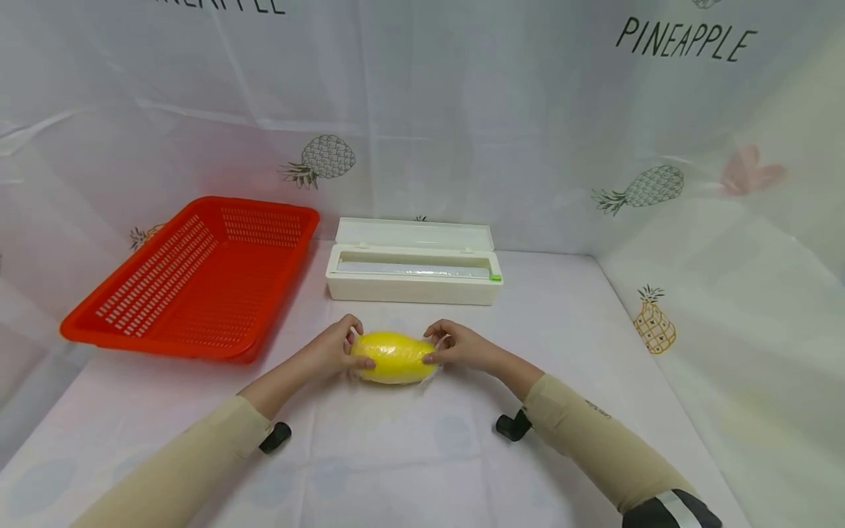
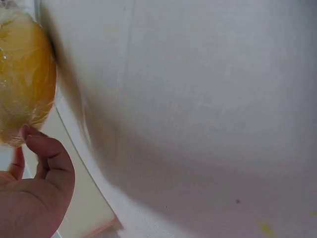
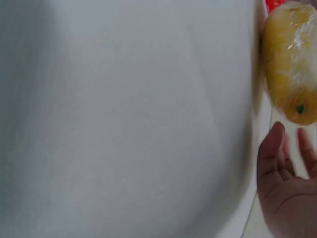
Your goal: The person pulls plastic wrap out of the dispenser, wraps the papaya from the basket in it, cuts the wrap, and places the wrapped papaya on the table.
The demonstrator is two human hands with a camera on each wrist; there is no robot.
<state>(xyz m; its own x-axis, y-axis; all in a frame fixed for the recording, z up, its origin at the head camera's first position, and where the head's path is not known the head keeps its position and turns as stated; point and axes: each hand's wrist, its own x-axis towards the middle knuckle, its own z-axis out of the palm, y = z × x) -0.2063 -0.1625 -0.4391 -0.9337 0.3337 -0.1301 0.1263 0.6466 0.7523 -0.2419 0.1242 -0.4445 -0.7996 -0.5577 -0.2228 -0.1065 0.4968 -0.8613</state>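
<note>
A yellow oval fruit (image 1: 394,357), wrapped in clear cling film, lies on the table between both hands. Its exact kind is unclear; one end carries a small dark green spot, visible in the right wrist view. At the fruit's left end, my left hand (image 1: 335,348) pinches the film-covered tip between thumb and fingers. My right hand (image 1: 465,346) is at the other end, its thumb close to the fruit. In the right wrist view the fingers of that hand (image 3: 290,193) are spread, with a slight gap below the wrapped fruit (image 3: 292,59).
Behind the fruit stands a white cling film dispenser (image 1: 412,291), lid raised, with a green slider at its right end. A red plastic basket (image 1: 264,315) sits at the back left. White cloth covers the table (image 1: 396,455), and pineapple-printed sheeting (image 1: 436,110) encloses the back and sides.
</note>
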